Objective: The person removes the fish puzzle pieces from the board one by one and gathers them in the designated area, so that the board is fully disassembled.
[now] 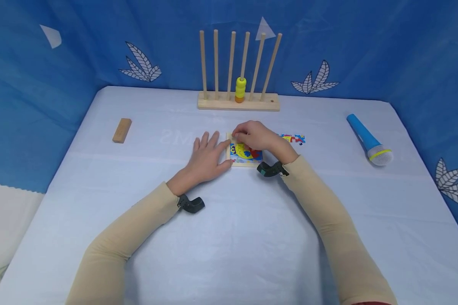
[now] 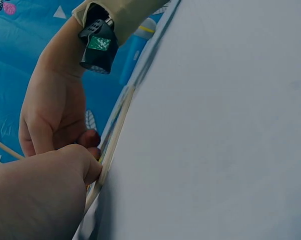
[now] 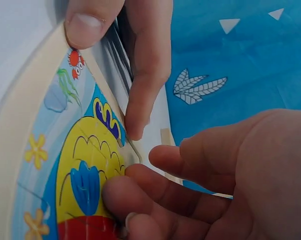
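A wooden tray puzzle (image 1: 246, 164) with a yellow and red fish picture lies on the table. My left hand (image 1: 207, 160) rests flat to its left with spread fingers; its thumb and index finger touch the tray's left border. Over the upper part of the picture bends my right hand (image 1: 257, 136). In the right wrist view, its loosely bent fingers (image 3: 123, 192) touch the fish picture (image 3: 85, 185), and no piece shows between them. Bare wood shows near the tray's far side. Several loose puzzle pieces (image 1: 293, 138) lie beyond my right wrist.
Behind the puzzle stands a wooden peg rack (image 1: 213, 104), with yellow beads (image 1: 240, 88) on one peg. A small wooden block (image 1: 122, 130) lies at the left, and a blue toy microphone (image 1: 366, 134) at the right. Blue cloth (image 1: 168, 38) hangs behind the white table (image 1: 229, 237).
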A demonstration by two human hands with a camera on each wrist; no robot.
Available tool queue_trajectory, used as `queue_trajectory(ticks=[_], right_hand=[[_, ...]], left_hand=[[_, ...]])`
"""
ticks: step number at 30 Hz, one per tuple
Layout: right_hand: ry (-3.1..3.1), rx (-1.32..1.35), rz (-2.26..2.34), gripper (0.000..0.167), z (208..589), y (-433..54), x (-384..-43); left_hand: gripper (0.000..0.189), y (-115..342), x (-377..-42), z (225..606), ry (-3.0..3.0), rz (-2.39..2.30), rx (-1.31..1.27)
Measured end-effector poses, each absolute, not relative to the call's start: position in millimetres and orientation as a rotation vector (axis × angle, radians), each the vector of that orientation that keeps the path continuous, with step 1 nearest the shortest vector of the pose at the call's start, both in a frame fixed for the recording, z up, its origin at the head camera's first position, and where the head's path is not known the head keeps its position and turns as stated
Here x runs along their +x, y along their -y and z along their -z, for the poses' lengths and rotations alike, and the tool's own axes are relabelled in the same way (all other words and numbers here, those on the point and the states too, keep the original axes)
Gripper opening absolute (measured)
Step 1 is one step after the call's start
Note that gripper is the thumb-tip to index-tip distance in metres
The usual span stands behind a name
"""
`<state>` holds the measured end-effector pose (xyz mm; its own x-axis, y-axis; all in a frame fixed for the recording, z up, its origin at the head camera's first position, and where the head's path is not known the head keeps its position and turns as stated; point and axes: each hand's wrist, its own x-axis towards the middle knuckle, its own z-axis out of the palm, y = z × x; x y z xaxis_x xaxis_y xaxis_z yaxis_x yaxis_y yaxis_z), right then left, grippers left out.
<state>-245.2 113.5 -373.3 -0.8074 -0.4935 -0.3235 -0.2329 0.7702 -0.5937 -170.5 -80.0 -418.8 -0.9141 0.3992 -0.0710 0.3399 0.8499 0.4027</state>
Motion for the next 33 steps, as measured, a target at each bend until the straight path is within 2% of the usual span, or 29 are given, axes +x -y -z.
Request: queue_trajectory(ticks=[20, 33], right_hand=[[-2.536, -0.579, 0.705, 0.033, 378.4, -110.5, -240.1], [-2.534, -0.626, 0.671, 0.024, 381.1, -110.0, -240.7]], left_hand=[[0.067, 79.5, -170.8, 418.0, -2.874, -0.584, 0.582], [0.067, 79.9, -170.3, 417.9, -2.877, -0.586, 0.578]])
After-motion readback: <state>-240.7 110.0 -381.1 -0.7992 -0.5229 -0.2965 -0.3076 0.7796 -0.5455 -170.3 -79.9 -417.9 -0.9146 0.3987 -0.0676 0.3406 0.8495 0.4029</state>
